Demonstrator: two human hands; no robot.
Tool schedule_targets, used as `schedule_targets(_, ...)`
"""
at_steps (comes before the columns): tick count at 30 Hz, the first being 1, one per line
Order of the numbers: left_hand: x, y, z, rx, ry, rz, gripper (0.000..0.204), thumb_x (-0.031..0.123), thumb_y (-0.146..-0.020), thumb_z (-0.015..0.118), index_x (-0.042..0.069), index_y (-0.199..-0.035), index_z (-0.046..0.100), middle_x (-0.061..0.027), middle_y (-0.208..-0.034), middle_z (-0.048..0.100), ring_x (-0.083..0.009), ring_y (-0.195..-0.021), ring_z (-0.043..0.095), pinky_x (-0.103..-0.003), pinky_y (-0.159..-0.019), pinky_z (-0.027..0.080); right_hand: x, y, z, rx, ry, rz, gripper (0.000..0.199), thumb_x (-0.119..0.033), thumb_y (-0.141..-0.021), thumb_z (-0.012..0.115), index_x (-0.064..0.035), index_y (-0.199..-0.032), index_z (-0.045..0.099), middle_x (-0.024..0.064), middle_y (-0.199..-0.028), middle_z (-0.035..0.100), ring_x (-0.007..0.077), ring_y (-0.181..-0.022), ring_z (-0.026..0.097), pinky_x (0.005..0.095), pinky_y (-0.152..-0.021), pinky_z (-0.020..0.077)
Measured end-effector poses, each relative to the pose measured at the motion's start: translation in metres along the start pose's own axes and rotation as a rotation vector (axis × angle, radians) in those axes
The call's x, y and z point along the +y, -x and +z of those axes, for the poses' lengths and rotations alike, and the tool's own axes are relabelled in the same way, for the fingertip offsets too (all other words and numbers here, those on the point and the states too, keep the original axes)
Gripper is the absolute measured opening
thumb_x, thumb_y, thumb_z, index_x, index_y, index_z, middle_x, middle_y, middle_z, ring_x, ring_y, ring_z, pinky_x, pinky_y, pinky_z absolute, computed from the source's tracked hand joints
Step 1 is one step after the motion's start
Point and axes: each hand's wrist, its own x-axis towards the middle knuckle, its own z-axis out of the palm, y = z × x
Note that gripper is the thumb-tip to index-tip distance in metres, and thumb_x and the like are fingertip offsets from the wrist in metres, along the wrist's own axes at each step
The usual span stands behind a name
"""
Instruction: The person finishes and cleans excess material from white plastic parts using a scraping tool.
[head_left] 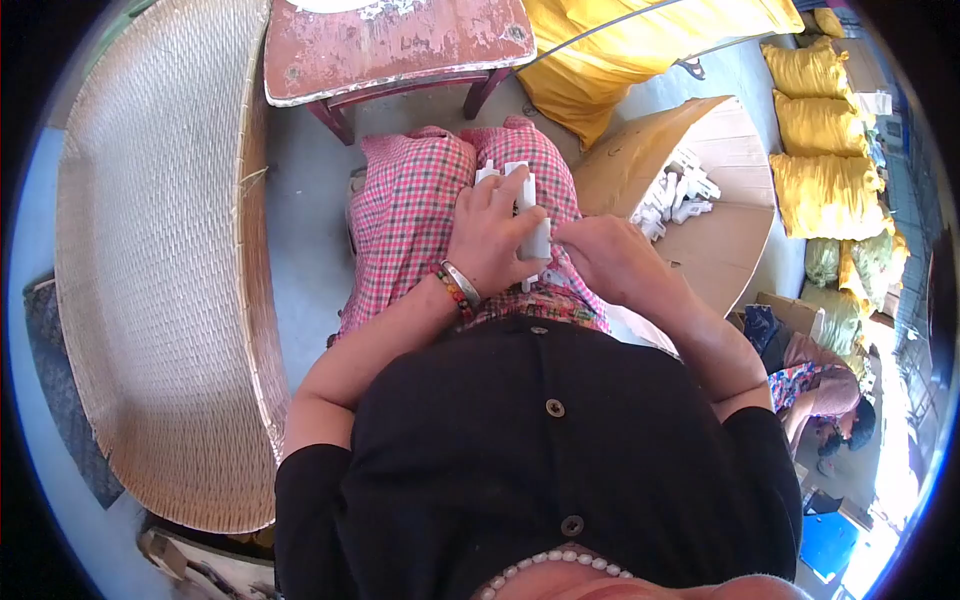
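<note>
- The white piece was on my lap, over the pink checked cloth, between my two hands.
- My left hand was clamped on it, fingers laid across the top and thumb against the near end.
- My right hand was curled just beside its right edge, finger and thumb drawn in; I cannot tell whether they were pinching anything.
- As I judge it, I was partway through handling this piece: it was in my grip, not set down.
- More white pieces lay heaped in the open cardboard box to my right; I cannot tell whether those were finished or waiting, so how much was left does not show.
- Counted: one box, one woven basket on my left, one worn red table ahead.
- Three full yellow sacks showed plainly in the stack at right, with other bags around them.
- One other person was low down at the right.
- The heaped pieces overlapped too much to count, and whether my lap held one piece or several I could not tell.
</note>
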Motion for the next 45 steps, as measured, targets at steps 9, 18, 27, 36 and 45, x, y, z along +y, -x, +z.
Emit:
schedule_targets(9,-0.025,0.021,-0.026,0.03,0.396,-0.018,0.07,0.019,-0.069,0.075,0.003,-0.13,0.045,-0.0231,-0.137,0.039,-0.0434,-0.132,0.03,-0.045,-0.111,0.025,-0.006,0.002,0.033,0.4,-0.419,-0.04,0.038,-0.029,-0.081,0.065,-0.0104,-0.114,0.056,0.0205,-0.09,0.064,0.0351,-0.085,0.065,0.0414,-0.078,0.0515)
schedule_targets(18,-0.034,0.035,-0.001,0.028,0.28,0.023,0.031,0.007,-0.078,0.063,0.008,-0.109,0.061,-0.0211,-0.133,0.046,-0.0384,-0.121,0.046,-0.041,-0.101,0.038,0.099,-0.008,-0.132,1.266,-0.753,-0.109,0.022,-0.016,-0.091,0.055,0.0024,-0.103,0.057,0.0078,-0.087,0.06,0.0125,-0.081,0.057,0.0294,-0.072,0.047)
schedule_targets(27,-0.03,0.014,0.001,0.057,0.308,0.001,0.029,0.006,-0.079,0.062,0.007,-0.108,0.061,-0.0216,-0.129,0.05,-0.0377,-0.117,0.049,-0.04,-0.097,0.04,0.095,-0.013,-0.145,1.178,-0.923,-0.198,0.042,-0.018,-0.09,0.057,-0.0017,-0.128,0.049,-0.001,-0.07,0.053,0.0054,-0.052,0.045,0.0215,-0.046,0.0366)
schedule_targets(36,-0.029,0.013,0.003,0.046,0.31,-0.008,0.059,0.022,-0.077,0.069,-0.003,-0.125,0.046,-0.0228,-0.121,0.053,-0.037,-0.113,0.052,-0.04,-0.098,0.04,0.049,-0.039,0.102,1.069,-0.539,-0.185,0.022,-0.022,-0.087,0.056,-0.0085,-0.103,0.062,0.0218,-0.085,0.061,0.0403,-0.079,0.06,0.046,-0.068,0.0494)
schedule_targets(45,-0.05,0.017,0.017,0.066,0.246,0.067,0.061,0.024,-0.074,0.073,-0.004,-0.123,0.048,-0.0247,-0.125,0.051,-0.0392,-0.116,0.049,-0.042,-0.1,0.038,0.063,-0.049,0.11,1.015,-0.499,-0.183,0.022,-0.016,-0.083,0.056,-0.0088,-0.102,0.063,0.0183,-0.085,0.063,0.037,-0.079,0.062,0.0439,-0.069,0.0514)
